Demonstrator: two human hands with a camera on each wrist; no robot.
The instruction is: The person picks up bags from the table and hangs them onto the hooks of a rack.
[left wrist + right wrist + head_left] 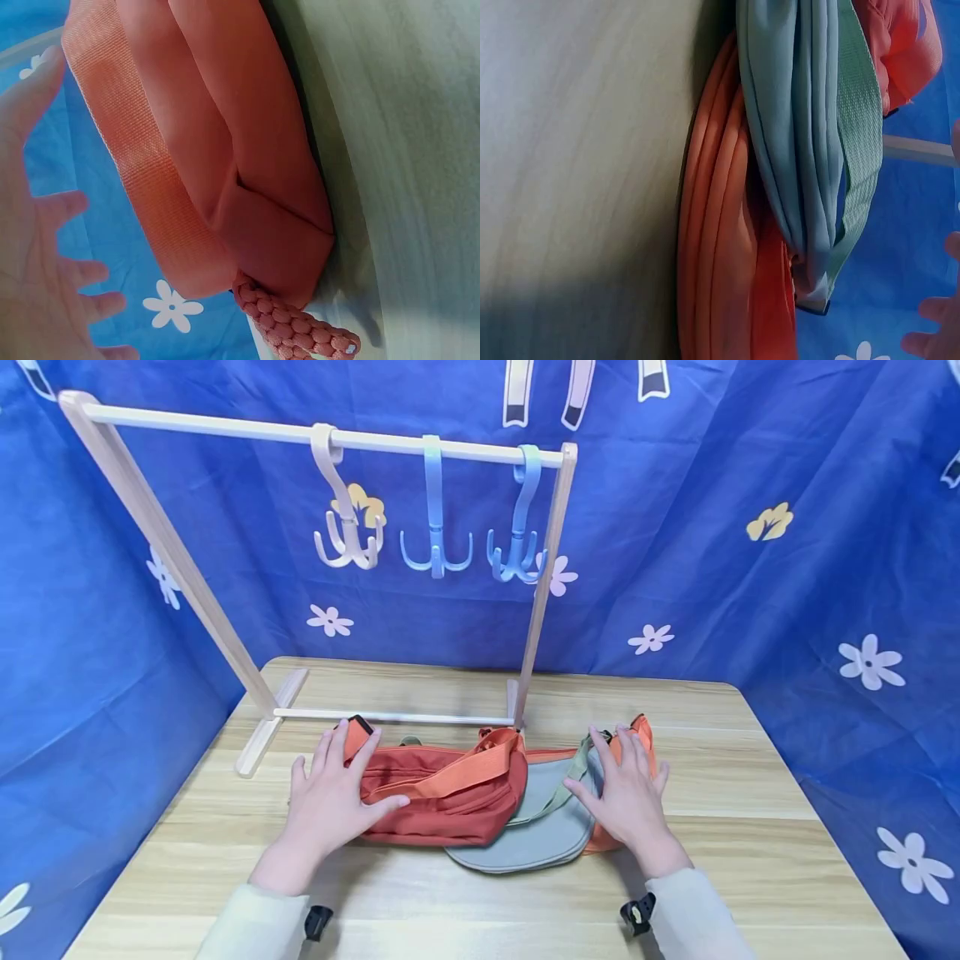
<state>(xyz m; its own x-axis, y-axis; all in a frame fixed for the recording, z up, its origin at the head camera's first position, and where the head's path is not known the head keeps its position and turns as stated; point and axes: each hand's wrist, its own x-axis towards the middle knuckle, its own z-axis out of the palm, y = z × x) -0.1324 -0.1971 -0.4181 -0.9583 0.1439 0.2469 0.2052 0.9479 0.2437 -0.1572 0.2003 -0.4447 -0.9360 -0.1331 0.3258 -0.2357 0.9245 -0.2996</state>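
A red zippered bag with an orange strap lies on the table, partly over a grey-green bag with a green strap. Beneath that one, to the right, an orange bag shows only in part. My left hand is spread over the left end of the red bag, fingers apart. Over the grey-green and orange bags my right hand is spread too. In the left wrist view a braided cord hangs from the red bag's end, and the left fingers stand apart from the bag.
Behind the bags stands a wooden rack. From its top bar hang a white hook, a blue hook and another blue hook. A blue flowered cloth surrounds the wooden table.
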